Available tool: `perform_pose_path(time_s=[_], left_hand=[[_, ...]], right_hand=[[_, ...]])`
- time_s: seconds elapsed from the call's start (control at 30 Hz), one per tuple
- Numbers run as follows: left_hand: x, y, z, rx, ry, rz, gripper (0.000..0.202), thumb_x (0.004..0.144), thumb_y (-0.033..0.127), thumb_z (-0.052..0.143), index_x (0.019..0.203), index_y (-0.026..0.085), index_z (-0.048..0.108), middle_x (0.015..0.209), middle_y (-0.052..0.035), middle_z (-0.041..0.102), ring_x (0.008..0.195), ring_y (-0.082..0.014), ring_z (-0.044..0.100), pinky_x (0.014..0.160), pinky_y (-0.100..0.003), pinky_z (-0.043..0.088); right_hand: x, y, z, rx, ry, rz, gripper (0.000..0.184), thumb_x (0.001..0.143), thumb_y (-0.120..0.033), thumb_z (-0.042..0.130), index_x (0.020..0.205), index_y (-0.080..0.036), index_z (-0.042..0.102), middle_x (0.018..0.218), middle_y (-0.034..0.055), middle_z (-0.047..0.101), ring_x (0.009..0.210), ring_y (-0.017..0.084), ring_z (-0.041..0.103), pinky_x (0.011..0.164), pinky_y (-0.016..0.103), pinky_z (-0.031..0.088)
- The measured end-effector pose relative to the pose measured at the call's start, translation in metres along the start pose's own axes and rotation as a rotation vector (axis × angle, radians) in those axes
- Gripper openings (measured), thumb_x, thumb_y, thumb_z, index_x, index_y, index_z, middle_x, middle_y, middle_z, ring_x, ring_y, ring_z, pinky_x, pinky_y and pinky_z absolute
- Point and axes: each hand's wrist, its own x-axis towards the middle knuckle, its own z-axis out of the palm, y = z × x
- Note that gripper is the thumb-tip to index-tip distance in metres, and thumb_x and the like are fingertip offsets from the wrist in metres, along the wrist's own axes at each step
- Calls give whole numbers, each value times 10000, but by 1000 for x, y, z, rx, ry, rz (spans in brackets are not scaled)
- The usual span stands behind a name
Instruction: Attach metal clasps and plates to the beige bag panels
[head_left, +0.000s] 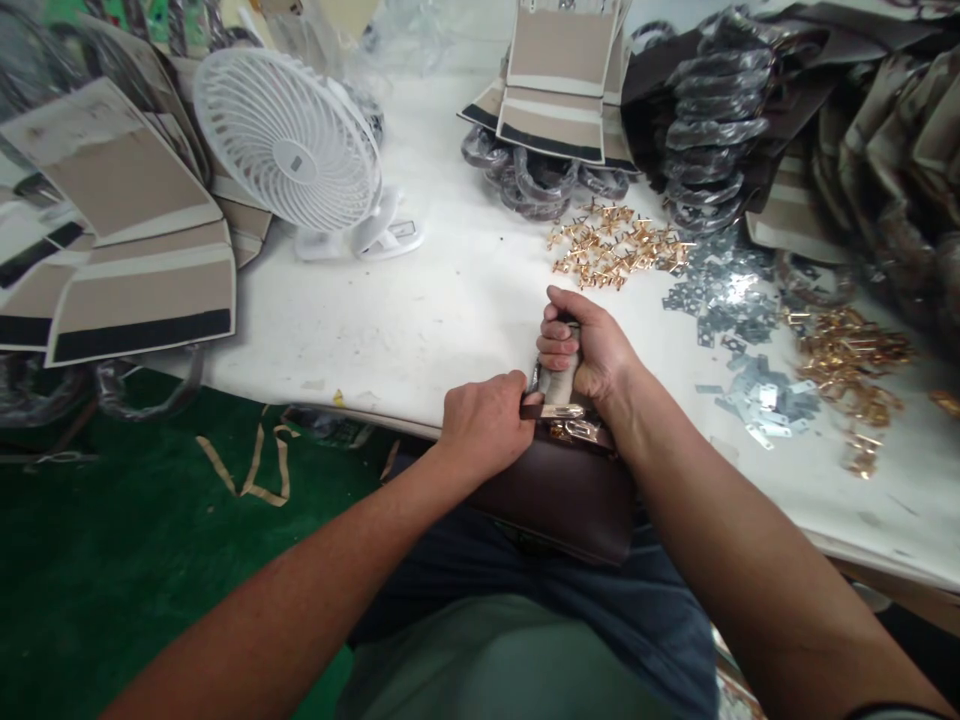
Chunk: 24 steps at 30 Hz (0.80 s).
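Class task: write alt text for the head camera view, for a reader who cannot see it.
Two hands work at a brown leather bag on the person's lap: the left hand pinches a narrow brown strap and the right hand grips a pale-handled tool. Beyond, a white table holds gold fittings, silver fittings, beige-and-black panels and a white fan.

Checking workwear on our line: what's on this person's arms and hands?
The bare left hand and bare right hand wear no gloves. Both forearms are sleeveless. A thin dark band shows past the right forearm, cut off by the frame, so its kind is unclear.
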Motion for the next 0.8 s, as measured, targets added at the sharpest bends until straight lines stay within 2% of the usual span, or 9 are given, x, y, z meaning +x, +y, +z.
perform_pose_path(time_s=[0.2, 0.3, 0.4, 0.5, 0.57, 0.6, 0.63, 0.7, 0.8], left_hand=[[0, -1, 1, -25, -22, -2, 266, 1018, 456, 520, 1042, 256, 694, 1002, -80, 774, 922, -306, 726, 798, -376, 462], [1, -2, 1, -20, -12, 4, 291, 1018, 474, 508, 1024, 259, 703, 964, -83, 776, 899, -310, 727, 788, -377, 461], [1, -5, 0, -18, 23, 16, 315, 1014, 501, 507, 998, 261, 710, 897, -85, 771, 862, -316, 723, 767, -377, 458], [-1, -8, -5, -106, 44, 1, 309, 985, 523, 565, 951, 252, 710, 851, -81, 755, 833, -304, 706, 744, -364, 456], [-5, -8, -11, -268, 51, -5, 311, 972, 517, 585, 869, 241, 684, 799, -54, 727, 787, -270, 680, 708, -340, 450], [-10, -6, -14, -391, 52, 14, 332, 977, 517, 575, 822, 236, 661, 765, -37, 706, 759, -249, 663, 691, -328, 448], [-15, -3, -18, -530, 55, 44, 362, 984, 523, 560, 783, 231, 637, 732, -21, 682, 733, -229, 647, 679, -319, 449], [-32, 7, -27, -801, 64, 111, 405, 984, 554, 559, 759, 223, 617, 699, -4, 652, 708, -204, 630, 677, -310, 460], [-69, 30, -43, -1128, 19, 151, 394, 929, 595, 652, 883, 203, 654, 769, -14, 686, 746, -205, 650, 697, -311, 490]], right_hand=[[2, 5, 0, -23, 3, -3, 389, 838, -398, 828, 710, -205, 516, 476, -114, 383, 369, 35, 241, 329, 163, 226], [0, -3, 1, -47, 2, -42, 423, 839, -443, 831, 704, -211, 505, 492, -109, 381, 381, 38, 261, 341, 170, 251], [-29, -26, 11, -118, 72, -267, 433, 876, -488, 789, 693, -223, 500, 506, -98, 370, 392, 50, 288, 364, 187, 287], [-91, -38, 28, -298, 193, -619, 400, 913, -524, 735, 703, -237, 552, 540, -64, 438, 418, 74, 364, 405, 221, 347], [-139, -22, 38, -550, 291, -765, 380, 903, -530, 745, 703, -240, 603, 575, -33, 526, 460, 103, 447, 448, 254, 400], [-159, -6, 40, -733, 329, -759, 363, 891, -516, 765, 697, -238, 633, 596, -14, 572, 506, 129, 512, 491, 275, 442], [-175, 14, 41, -938, 324, -695, 315, 883, -489, 780, 722, -236, 683, 646, 9, 631, 593, 167, 592, 565, 302, 494], [-195, 56, 38, -1217, 328, -707, 199, 854, -441, 805, 922, -257, 771, 866, 47, 736, 806, 242, 692, 738, 368, 557], [-208, 101, 32, -1382, 522, -846, 446, 806, -441, 822, 1210, -282, 723, 1170, 103, 723, 1005, 318, 707, 849, 443, 586]])
